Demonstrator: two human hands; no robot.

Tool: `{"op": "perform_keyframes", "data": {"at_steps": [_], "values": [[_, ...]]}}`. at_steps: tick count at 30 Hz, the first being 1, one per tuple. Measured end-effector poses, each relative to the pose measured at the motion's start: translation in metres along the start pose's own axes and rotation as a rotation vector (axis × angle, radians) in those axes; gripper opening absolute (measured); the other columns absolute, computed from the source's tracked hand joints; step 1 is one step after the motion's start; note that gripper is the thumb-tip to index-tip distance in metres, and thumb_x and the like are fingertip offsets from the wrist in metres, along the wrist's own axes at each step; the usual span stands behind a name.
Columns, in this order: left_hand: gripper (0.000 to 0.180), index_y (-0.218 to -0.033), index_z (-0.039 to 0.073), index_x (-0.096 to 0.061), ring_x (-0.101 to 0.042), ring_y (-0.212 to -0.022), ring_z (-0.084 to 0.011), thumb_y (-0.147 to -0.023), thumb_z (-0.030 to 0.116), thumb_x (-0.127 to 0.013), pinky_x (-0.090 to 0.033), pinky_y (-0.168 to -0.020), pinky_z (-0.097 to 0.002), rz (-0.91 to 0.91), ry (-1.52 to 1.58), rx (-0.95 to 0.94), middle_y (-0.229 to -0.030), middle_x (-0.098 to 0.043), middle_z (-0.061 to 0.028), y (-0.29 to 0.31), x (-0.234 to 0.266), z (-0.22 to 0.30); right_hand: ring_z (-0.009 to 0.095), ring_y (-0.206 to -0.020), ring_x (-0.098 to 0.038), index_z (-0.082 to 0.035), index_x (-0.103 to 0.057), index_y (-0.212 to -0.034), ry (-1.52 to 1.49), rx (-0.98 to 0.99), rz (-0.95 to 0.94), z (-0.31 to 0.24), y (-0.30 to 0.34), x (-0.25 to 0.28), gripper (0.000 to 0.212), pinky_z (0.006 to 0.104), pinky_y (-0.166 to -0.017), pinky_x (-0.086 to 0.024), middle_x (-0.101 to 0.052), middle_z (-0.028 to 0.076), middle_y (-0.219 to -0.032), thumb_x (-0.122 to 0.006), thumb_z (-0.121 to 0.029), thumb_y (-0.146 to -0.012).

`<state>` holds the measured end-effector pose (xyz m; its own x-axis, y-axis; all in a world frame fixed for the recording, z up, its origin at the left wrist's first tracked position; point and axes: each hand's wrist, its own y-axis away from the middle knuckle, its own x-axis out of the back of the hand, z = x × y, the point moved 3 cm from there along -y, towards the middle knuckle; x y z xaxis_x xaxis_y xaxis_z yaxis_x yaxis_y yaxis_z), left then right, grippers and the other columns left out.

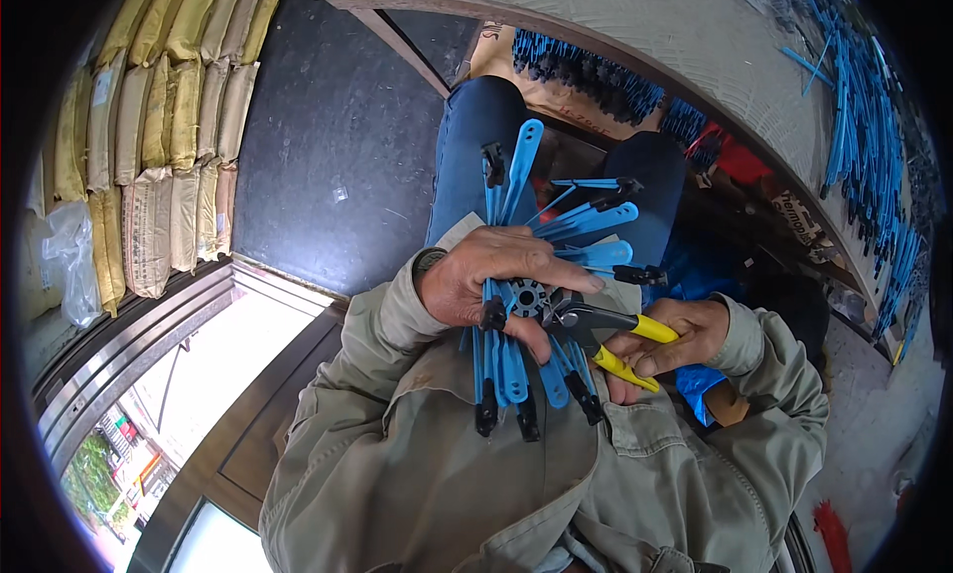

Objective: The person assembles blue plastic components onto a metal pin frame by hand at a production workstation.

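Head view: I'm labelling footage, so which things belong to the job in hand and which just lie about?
In the job:
blue strips around a dark hub, in the left hand;
yellow-handled pliers, in the right hand;
probably the similar blue pieces at upper right.

Lying about, apparently:
stacked sacks;
clear plastic bag.

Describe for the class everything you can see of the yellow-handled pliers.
The pliers have a dark, metallic-looking head and two yellow, plastic-looking handles, which stand spread apart. They lie roughly sideways in front of the person's body, with the head toward the left of the picture, beside a round black hub. The right hand grips the handles; the left hand is close to the head. Whether the jaws touch anything is unclear.
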<state>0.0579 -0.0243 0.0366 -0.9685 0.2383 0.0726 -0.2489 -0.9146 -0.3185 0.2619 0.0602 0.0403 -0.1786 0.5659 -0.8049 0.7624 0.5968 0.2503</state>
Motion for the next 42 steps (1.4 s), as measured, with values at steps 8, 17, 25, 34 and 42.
{"op": "perform_keyframes", "data": {"at_steps": [8, 17, 25, 34, 42], "values": [[0.069, -0.105, 0.001, -0.063, -0.049, -0.06, -0.0166, -0.052, 0.04, -0.079, -0.037, -0.056, -0.0302, 0.005, 0.0, -0.017, -0.08, -0.064, -0.0052, -0.003, 0.0, 0.003, 0.023, -0.099, -0.059, 0.009, -0.048, -0.119, -0.036, -0.016, 0.047, -0.015, 0.005, -0.001, 0.034, 0.0311, -0.086, -0.048, -0.06, 0.017, -0.105, -0.048, -0.013, -0.093], [0.064, -0.112, 0.007, -0.06, -0.06, -0.072, -0.0188, -0.056, 0.029, -0.081, -0.042, -0.066, -0.0293, 0.046, 0.006, 0.014, -0.096, -0.066, -0.0054, 0.002, 0.004, 0.004, 0.026, -0.101, -0.059, 0.015, -0.038, -0.124, -0.06, -0.008, 0.055, -0.014, 0.001, 0.002, 0.042, 0.0335, -0.09, -0.045, -0.059, 0.022, -0.109, -0.048, -0.009, -0.091], [0.071, -0.105, 0.004, -0.065, -0.052, -0.062, -0.0165, -0.046, 0.04, -0.081, -0.038, -0.058, -0.0298, 0.046, 0.053, 0.076, -0.077, -0.064, -0.0063, 0.001, 0.002, 0.003, 0.03, -0.106, -0.056, 0.008, -0.028, -0.134, -0.034, 0.057, -0.024, -0.012, 0.001, 0.006, 0.048, 0.0361, -0.092, -0.044, -0.056, 0.023, -0.113, -0.046, -0.006, -0.092], [0.07, -0.102, 0.002, -0.066, -0.054, -0.062, -0.0176, -0.045, 0.04, -0.081, -0.038, -0.056, -0.0297, 0.008, 0.1, 0.074, -0.077, -0.065, -0.0067, -0.003, 0.001, 0.0, 0.03, -0.109, -0.055, 0.006, -0.032, -0.133, -0.047, 0.089, -0.045, -0.016, 0.006, 0.01, 0.046, 0.0345, -0.093, -0.043, -0.055, 0.023, -0.116, -0.047, -0.005, -0.091], [0.07, -0.099, 0.002, -0.066, -0.059, -0.066, -0.0197, -0.045, 0.045, -0.078, -0.042, -0.06, -0.0303, 0.098, 0.061, 0.106, -0.08, -0.067, -0.0084, 0.003, 0.003, -0.001, 0.019, -0.088, -0.062, 0.004, -0.048, -0.119, 0.162, 0.003, 0.044, -0.01, -0.009, 0.019, 0.033, 0.027, -0.077, -0.049, -0.06, 0.012, -0.098, -0.05, -0.014, -0.092]]}}
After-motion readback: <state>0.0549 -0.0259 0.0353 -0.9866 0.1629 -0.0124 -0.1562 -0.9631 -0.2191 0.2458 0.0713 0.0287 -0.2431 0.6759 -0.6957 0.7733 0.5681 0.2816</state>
